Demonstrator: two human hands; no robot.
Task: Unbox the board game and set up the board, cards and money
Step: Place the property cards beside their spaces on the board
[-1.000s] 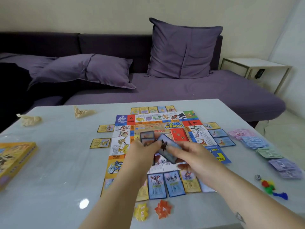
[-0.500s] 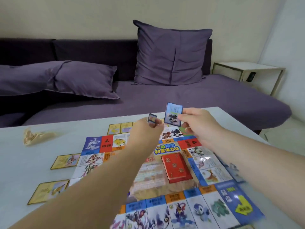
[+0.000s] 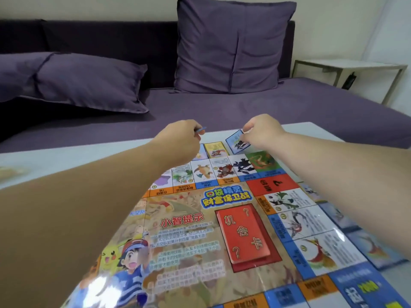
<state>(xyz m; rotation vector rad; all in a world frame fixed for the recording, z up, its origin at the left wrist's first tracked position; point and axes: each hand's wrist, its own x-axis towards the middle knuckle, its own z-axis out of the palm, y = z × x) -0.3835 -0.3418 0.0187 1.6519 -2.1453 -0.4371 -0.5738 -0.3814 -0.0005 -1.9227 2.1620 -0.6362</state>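
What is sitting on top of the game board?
A red card stack lies on the game board near its middle. The left arm covers the board's left side, hiding anything there.

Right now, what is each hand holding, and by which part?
The right hand pinches a blue card by its far corner. The left hand grips a second card, only its edge showing.

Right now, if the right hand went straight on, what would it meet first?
The blue card in the right hand would likely touch the table first, just past the board, beside the yellow card. Depth unclear.
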